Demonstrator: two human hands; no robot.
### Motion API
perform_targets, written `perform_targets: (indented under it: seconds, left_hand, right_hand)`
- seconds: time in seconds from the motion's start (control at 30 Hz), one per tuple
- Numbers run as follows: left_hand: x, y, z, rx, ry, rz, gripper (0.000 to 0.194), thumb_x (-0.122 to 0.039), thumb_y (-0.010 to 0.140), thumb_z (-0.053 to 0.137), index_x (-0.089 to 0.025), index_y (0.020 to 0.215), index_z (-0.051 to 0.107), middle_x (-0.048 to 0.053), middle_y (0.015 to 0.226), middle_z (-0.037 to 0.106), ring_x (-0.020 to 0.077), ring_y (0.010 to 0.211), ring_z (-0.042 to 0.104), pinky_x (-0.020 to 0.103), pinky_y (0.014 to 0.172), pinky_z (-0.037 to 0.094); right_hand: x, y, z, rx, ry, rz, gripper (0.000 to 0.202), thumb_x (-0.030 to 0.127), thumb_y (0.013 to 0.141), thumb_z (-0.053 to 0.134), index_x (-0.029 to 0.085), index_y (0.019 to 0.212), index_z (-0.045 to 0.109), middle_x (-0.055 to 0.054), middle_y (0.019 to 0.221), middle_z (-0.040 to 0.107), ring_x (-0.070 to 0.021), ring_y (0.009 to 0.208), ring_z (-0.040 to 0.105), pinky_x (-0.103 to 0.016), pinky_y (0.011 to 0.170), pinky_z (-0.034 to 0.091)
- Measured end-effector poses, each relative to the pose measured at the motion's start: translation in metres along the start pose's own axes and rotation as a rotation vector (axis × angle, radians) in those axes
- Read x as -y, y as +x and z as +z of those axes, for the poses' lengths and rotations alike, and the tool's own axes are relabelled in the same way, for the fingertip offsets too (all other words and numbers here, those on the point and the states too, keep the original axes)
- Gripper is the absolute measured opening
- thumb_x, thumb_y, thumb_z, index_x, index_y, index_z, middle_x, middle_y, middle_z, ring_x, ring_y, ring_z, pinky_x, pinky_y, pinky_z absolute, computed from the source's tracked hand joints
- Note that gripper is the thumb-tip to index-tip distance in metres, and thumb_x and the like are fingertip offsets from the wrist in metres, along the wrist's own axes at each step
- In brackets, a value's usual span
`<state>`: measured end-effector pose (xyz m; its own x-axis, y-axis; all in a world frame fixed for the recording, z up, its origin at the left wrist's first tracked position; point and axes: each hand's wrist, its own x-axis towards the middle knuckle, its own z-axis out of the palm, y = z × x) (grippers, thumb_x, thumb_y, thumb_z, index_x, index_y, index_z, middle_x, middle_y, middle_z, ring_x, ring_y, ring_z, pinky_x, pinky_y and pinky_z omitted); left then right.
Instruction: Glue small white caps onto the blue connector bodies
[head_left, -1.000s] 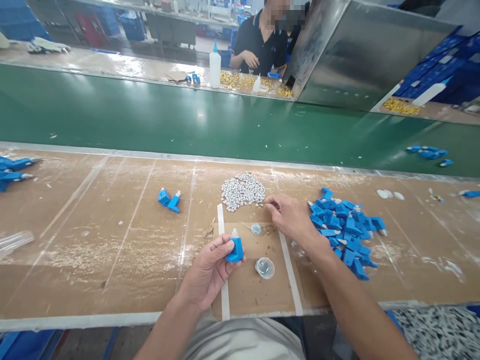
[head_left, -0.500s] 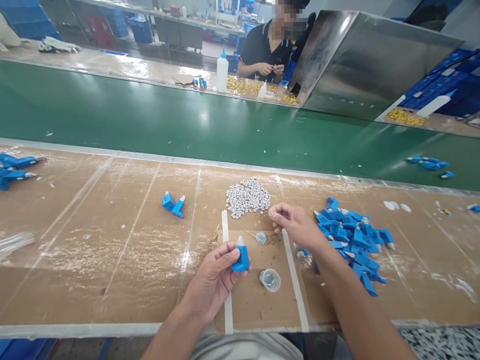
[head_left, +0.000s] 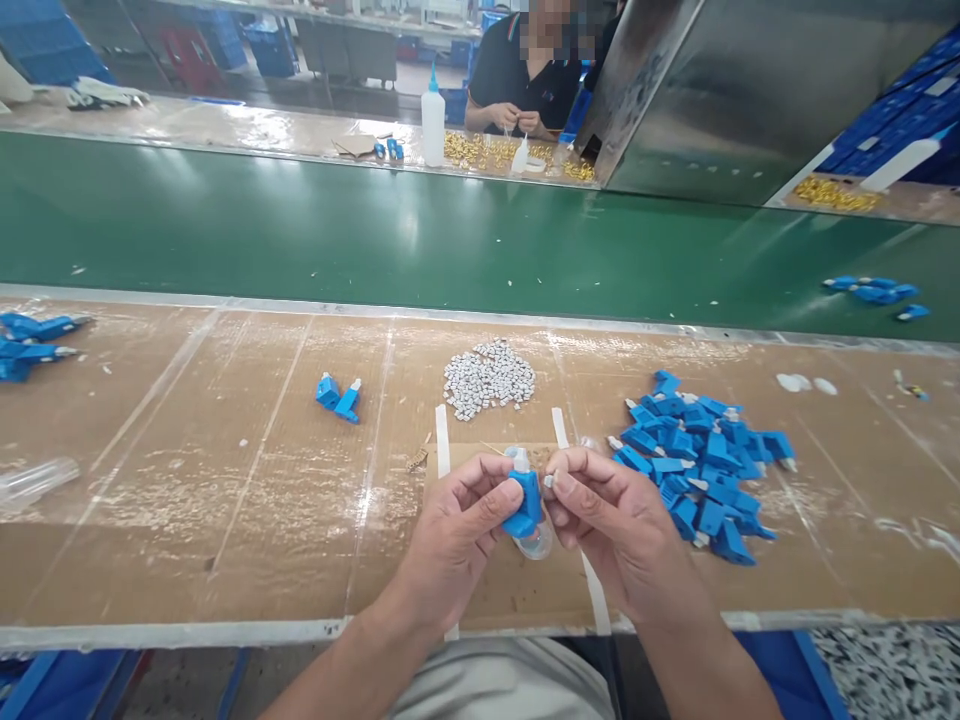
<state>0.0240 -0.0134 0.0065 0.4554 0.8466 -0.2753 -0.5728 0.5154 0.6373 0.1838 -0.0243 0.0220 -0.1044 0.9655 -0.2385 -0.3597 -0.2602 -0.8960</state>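
My left hand grips a blue piece with a whitish tip pointing up. Close on its right, my right hand pinches a small grey-white bit between thumb and fingers. A clear cup is partly hidden beneath the blue piece. Beyond the hands lies a pile of small grey-white bits. A large heap of blue pieces is to the right of my right hand, and two more blue pieces lie to the left of the grey-white pile.
A green belt runs behind the brown work surface, with blue pieces on its right. Across it, a person works near gold-coloured parts and a white bottle. A clear tube lies far left.
My right hand has moved from beside the grey-white pile down to the blue piece, bringing a small bit. My left hand has shifted right and slightly up with the blue piece.
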Motion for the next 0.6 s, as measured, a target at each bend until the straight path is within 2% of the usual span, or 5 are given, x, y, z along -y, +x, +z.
perform_targets:
  seconds: [0.17,0.37,0.6]
  left_hand:
    - [0.0,-0.001,0.004,-0.006,0.037,0.003,0.022,-0.031,0.086,0.072,-0.014,0.098,0.064,0.005,0.084,0.063,0.0134,0.073,0.058,0.027,0.068,0.048]
    - [0.004,-0.002,0.002,-0.015,0.091,0.033,0.02,-0.032,0.089,0.069,-0.015,0.097,0.065,0.003,0.083,0.062,0.0116,0.072,0.057,0.025,0.068,0.048]
    - [0.007,0.002,-0.006,-0.039,0.33,0.204,0.021,-0.035,0.09,0.068,-0.016,0.099,0.068,0.005,0.089,0.066,0.0126,0.078,0.057,0.025,0.071,0.046]
  right_hand:
    - [-0.003,-0.005,0.0,-0.03,-0.094,-0.073,0.02,0.037,0.09,0.072,0.018,0.083,0.068,0.001,0.068,0.061,-0.0076,0.057,0.054,-0.016,0.049,0.043]
    - [-0.007,-0.007,0.0,-0.072,-0.286,-0.151,0.019,0.038,0.093,0.068,0.02,0.086,0.068,0.002,0.073,0.061,-0.0087,0.059,0.056,-0.019,0.054,0.046]
    - [-0.006,-0.014,0.013,-0.219,-0.607,-0.309,0.019,0.037,0.095,0.061,0.021,0.086,0.065,0.0,0.079,0.061,-0.0117,0.062,0.058,-0.022,0.057,0.049]
